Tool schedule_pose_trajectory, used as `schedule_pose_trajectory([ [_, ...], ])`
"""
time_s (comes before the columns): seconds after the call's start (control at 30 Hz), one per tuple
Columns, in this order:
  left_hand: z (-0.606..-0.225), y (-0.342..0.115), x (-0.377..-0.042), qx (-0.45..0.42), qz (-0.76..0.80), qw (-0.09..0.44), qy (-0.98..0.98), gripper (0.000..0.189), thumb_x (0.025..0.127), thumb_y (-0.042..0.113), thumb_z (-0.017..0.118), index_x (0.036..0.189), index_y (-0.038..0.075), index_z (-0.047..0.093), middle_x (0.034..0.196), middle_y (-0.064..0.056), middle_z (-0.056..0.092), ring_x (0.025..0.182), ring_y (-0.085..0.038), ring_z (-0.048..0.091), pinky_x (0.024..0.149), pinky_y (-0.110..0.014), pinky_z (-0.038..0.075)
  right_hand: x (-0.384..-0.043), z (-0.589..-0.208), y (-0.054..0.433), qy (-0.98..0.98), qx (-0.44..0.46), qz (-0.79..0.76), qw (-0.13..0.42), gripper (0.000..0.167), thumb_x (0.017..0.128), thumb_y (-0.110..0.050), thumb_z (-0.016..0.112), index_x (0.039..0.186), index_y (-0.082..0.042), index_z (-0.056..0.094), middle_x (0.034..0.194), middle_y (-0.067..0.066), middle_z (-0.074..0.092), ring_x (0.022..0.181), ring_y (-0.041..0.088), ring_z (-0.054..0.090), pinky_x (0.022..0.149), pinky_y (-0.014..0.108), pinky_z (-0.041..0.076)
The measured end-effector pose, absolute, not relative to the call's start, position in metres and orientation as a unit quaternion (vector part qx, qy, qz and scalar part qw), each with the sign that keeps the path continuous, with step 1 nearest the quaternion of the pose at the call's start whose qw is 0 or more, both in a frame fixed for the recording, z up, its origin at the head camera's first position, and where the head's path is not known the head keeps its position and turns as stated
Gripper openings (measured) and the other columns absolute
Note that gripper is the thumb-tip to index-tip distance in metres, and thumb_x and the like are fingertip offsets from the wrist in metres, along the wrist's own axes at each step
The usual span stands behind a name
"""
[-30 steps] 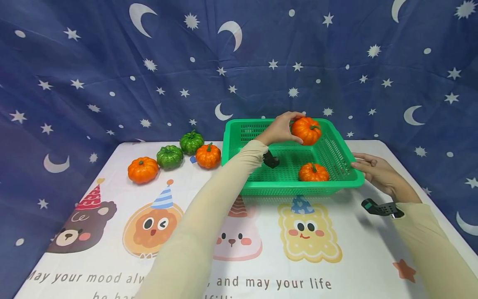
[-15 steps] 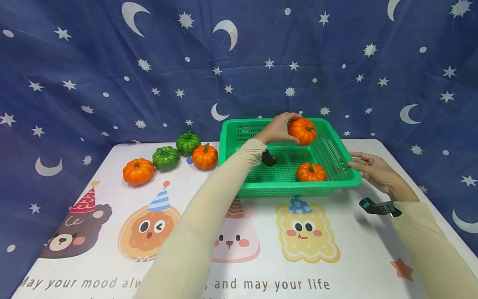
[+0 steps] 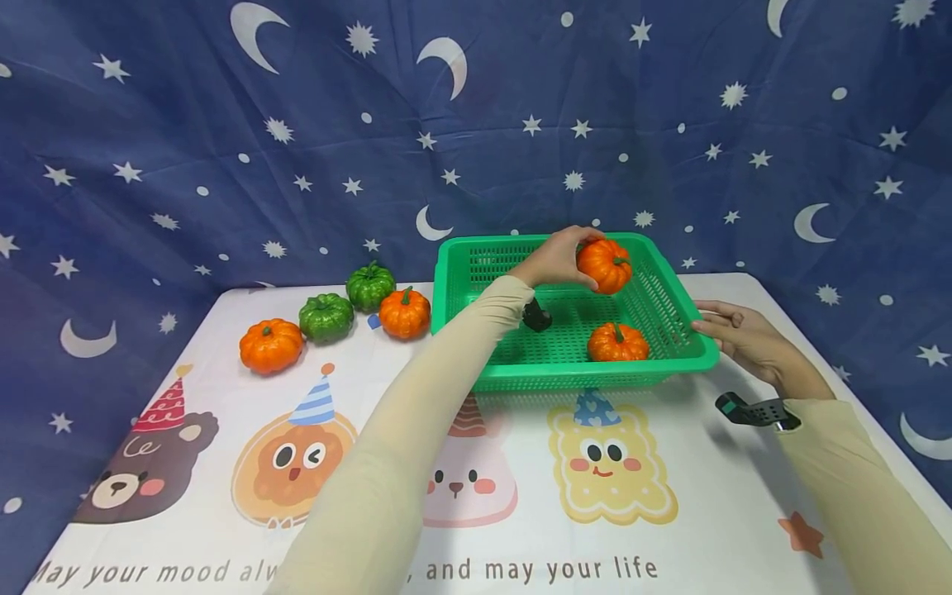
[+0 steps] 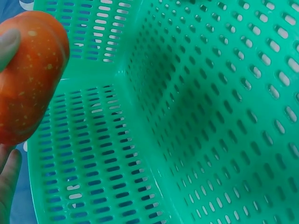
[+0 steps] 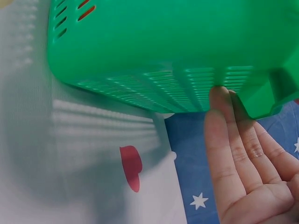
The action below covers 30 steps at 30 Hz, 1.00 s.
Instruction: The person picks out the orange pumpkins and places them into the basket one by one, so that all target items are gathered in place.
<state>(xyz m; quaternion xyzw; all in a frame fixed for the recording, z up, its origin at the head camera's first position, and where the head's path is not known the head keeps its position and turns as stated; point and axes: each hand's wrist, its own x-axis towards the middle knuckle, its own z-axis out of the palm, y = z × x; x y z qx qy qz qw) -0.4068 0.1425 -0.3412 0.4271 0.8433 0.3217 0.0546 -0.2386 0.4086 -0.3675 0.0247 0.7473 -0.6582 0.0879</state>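
My left hand [image 3: 558,258] grips an orange toy pumpkin [image 3: 605,266] above the inside of a green plastic basket [image 3: 573,368]. In the left wrist view, this pumpkin [image 4: 32,77] is at the left edge, in front of the slotted wall. Another orange pumpkin [image 3: 619,343] sits in the basket near its front wall. At the basket's right side, my right hand [image 3: 751,343] holds the rim, thumb on top. The right wrist view shows the fingers [image 5: 224,154] nearly straight under the rim against the outer wall; the thumb tip is hidden there.
Left of the basket lie two orange pumpkins [image 3: 271,346] and two green pumpkins [image 3: 326,318] on the white printed cloth [image 3: 521,545]. A dark blue curtain [image 3: 335,124] with moons and stars hangs behind the table. Each wrist carries a small black camera mount [image 3: 754,411].
The whole scene shifts slightly left in view as the head turns. Both hands keep their holds, and the pumpkin in the left hand stays over the basket with hardly any movement.
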Motion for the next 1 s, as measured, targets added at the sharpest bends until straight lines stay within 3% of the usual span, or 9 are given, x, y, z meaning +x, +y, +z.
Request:
schedule_pose_trajectory([
  [1.0,-0.351,0.148,-0.402,0.461,0.259,0.121,0.840,0.079,0.073,0.017,0.081,0.142,0.010,0.042,0.141,-0.005,0.048,0.126,-0.017,0.048,0.102,-0.022,0.044,-0.239,-0.368,0.408,0.732,0.011,-0.676,0.084,0.029,0.091,-0.004,0.059,0.113,-0.021,0.048,0.096,-0.016,0.068,0.086,0.000,0.066,0.073,0.016,0.055],
])
